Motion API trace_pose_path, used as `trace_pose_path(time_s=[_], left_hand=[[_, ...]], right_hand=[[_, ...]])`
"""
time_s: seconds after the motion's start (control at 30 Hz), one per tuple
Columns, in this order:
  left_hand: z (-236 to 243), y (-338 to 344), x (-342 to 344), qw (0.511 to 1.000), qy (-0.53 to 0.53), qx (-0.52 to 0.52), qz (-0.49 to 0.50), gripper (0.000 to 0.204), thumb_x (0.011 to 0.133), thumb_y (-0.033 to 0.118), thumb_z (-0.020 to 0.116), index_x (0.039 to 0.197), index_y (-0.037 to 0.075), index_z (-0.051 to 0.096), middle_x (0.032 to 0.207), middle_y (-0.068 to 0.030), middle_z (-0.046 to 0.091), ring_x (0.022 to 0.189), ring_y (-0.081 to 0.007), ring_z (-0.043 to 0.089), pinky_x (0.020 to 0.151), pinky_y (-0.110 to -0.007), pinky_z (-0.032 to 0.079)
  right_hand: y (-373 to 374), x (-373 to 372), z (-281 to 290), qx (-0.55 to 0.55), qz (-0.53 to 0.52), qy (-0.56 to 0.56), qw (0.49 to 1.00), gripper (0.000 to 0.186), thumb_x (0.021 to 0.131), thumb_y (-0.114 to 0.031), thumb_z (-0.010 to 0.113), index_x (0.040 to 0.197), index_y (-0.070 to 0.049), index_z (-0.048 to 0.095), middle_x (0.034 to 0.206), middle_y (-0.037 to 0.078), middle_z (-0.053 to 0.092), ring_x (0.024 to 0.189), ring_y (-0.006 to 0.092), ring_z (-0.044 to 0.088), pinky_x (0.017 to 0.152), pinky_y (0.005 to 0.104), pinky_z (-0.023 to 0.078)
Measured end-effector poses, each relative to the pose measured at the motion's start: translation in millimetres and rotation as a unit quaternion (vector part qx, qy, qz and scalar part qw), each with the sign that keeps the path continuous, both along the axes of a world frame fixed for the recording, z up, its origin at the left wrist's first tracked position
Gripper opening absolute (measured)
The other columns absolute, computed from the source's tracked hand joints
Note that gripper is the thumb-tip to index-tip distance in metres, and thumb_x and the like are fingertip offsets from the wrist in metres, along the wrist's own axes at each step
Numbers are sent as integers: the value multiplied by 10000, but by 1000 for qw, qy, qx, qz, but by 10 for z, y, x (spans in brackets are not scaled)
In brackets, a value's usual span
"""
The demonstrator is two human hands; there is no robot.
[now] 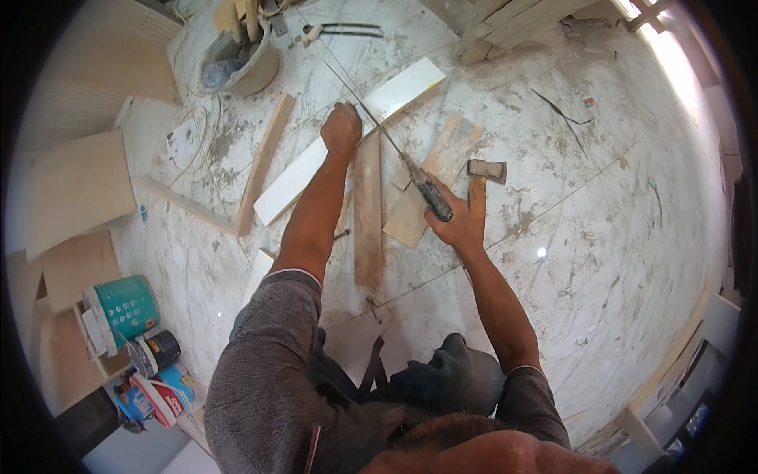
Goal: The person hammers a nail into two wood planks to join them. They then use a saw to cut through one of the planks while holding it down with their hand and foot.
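A long white board (300, 178) lies slantwise across the floor ahead of me, its far part resting over a brown wooden plank (368, 213). My left hand (342, 128) is closed on the white board, thumb side toward the saw. In my right hand (456, 220) is the dark, worn handle of a handsaw (427, 189). The thin saw blade, seen edge-on, runs away to the upper left and crosses the white board just right of my left hand. Close beside my right hand lies a hatchet-like hammer (486, 171) with a wooden handle, partly hidden by the hand.
Flat wooden offcuts (454, 150) lie beyond the saw handle. A wooden strip frame (264, 166) lies to the left, with a bucket (251, 71) behind it. Paint cans, including a green tub (126, 308), stand at lower left. Black cable pieces (564, 117) lie at right.
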State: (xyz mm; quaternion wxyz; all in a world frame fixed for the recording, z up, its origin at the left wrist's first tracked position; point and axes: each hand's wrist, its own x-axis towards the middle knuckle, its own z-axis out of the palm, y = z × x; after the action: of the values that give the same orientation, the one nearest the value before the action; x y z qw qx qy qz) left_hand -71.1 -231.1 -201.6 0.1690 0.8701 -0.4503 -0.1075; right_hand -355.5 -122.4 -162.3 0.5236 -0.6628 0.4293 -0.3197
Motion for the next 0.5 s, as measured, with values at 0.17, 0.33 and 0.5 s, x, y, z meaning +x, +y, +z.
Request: trace_pose_path(time_s=[0.17, 0.33, 0.5], left_hand=[[4, 53, 84, 997, 20, 74, 7, 558, 998, 391, 266, 990, -15, 647, 914, -287, 670, 898, -427, 653, 844, -494, 488], [24, 26, 73, 999, -3, 48, 7, 541, 996, 365, 274, 954, -14, 657, 888, -281, 671, 819, -429, 660, 803, -488, 506], [-95, 40, 63, 991, -82, 66, -81, 529, 998, 357, 262, 1009, -19, 635, 897, -285, 669, 843, -429, 658, 810, -499, 500]], right_hand=[[128, -180, 306, -34, 49, 124, 991, 647, 739, -33, 592, 1373, -86, 475, 1082, 208, 655, 941, 324, 656, 795, 366, 533], [401, -638, 741, 129, 57, 168, 976, 701, 686, 20, 563, 1369, -109, 471, 1176, 232, 607, 1058, 399, 595, 847, 414, 519], [-312, 133, 406, 29, 58, 81, 995, 694, 727, -76, 620, 1397, -117, 446, 968, 215, 674, 810, 359, 661, 809, 415, 513]])
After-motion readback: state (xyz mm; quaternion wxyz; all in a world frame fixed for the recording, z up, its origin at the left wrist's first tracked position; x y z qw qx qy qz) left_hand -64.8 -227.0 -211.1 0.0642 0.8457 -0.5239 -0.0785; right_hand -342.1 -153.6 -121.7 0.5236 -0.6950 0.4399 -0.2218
